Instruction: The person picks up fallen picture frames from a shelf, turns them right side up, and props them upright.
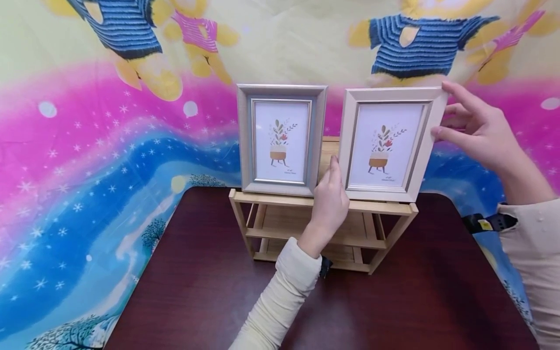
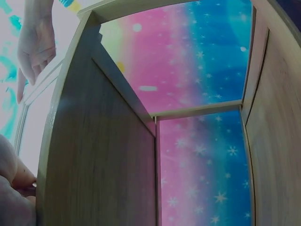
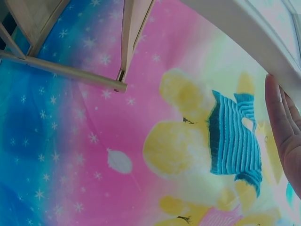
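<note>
A white picture frame [image 1: 348,146] with a potted-plant print stands slightly tilted on the right of a wooden shelf rack's [image 1: 380,208] top. My right hand [image 1: 477,124] holds its right side, index finger at the upper corner and thumb on the edge lower down. At the lower left edge, my left hand [image 1: 330,201] grips the same frame, its fingers pointing up; part of its grip is hidden. Beside it on the rack's left stands a silver-grey picture frame [image 1: 246,141] with the same print, untouched. In the right wrist view the white frame's underside [image 3: 254,37] shows above my fingers.
The rack's lower shelves [image 1: 306,238] are slatted wood. It stands on a dark red-brown table [image 1: 197,291] close to a colourful cloth backdrop [image 1: 87,160] with bears and snowflakes.
</note>
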A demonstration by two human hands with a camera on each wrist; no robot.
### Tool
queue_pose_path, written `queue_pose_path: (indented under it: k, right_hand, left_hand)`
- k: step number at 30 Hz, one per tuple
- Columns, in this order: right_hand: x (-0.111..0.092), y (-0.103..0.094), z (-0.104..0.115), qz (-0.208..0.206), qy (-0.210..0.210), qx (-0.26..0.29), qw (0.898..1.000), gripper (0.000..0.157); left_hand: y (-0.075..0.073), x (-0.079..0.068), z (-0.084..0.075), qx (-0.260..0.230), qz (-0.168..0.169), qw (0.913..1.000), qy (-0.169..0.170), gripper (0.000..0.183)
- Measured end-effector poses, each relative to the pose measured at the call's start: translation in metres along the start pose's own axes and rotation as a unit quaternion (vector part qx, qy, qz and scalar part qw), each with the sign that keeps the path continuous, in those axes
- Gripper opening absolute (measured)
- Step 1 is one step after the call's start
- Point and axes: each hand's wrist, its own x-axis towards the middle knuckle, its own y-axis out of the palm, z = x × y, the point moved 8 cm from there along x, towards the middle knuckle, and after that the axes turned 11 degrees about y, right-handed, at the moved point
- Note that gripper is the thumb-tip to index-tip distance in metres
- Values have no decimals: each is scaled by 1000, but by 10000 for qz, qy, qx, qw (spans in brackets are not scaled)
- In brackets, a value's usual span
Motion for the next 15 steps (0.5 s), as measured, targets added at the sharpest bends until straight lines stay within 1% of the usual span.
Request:
queue_pose_path:
  k: [5,8,10,13,14,15]
  right_hand:
    - [-4,0,-2,-9,144,98,9998,74]
    - [-6,-2,-6,-108,309,67,9994,78]
    - [-7,-3,-8,-174,415,120,9989,80]
    - [-12,-4,-10,-376,475,292,9977,80]
    - [-15,-5,-10,-492,470,596,9959,77]
    - [-19,-6,-10,-713,458,841,9928,71]
  left_hand:
    - [2,-2,-1,152,6,9998,-91,46]
    - [2,-6,-6,243,-62,9997,65,47]
    - [0,-12,-13,313,-209,9987,337,49]
    - [-7,-27,-26,318,-558,9933,962,51]
    - [-10,-33,-29,279,-696,9902,1177,51]
    - [-14,-39,-32,199,-827,9868,1376,50]
